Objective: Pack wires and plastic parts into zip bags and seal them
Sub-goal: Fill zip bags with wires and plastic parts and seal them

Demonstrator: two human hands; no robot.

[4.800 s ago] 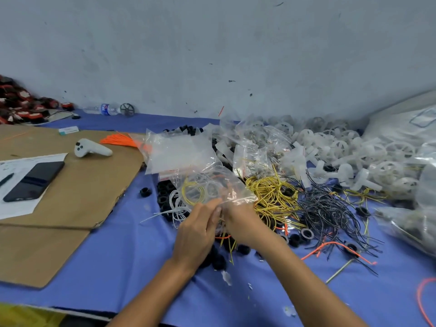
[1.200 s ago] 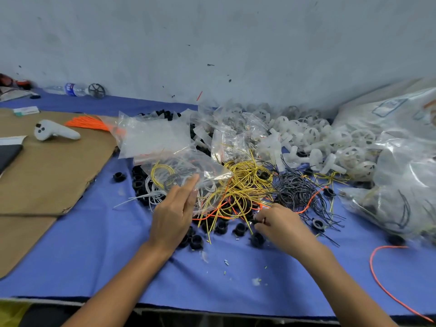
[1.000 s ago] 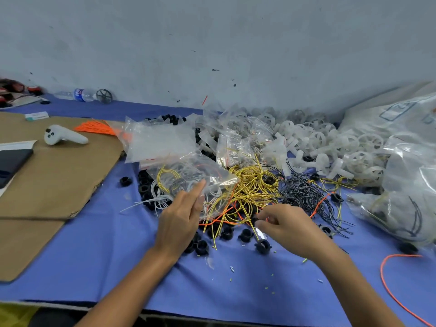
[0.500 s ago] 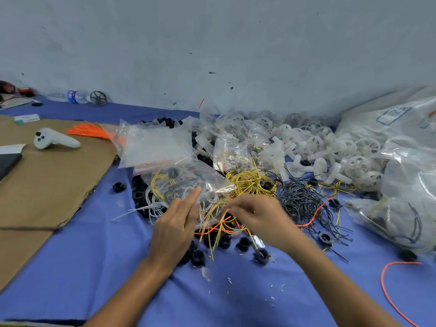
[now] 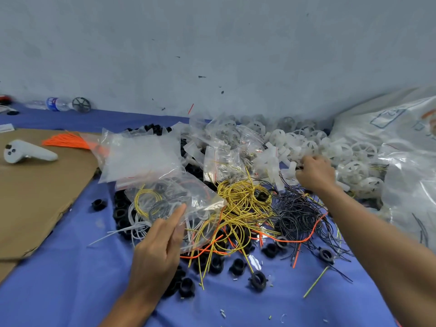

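Blue and cluttered, the desk (image 5: 70, 291) runs to a grey wall (image 5: 212, 43). Our left hand (image 5: 158, 246) pinches the near edge of the zip bag (image 5: 174, 199), keeping it up for filling. Our right hand (image 5: 315, 173), fingers curled, sits among white plastic parts (image 5: 354, 161) far right; whether it grips one we cannot tell. Moments ago it was at the yellow wires (image 5: 240, 201).

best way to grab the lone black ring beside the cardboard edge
Pinch the black ring across its outer rim, coming from above: it seems to lie flat on the blue cloth, apart from the pile of rings, so both sides are free.
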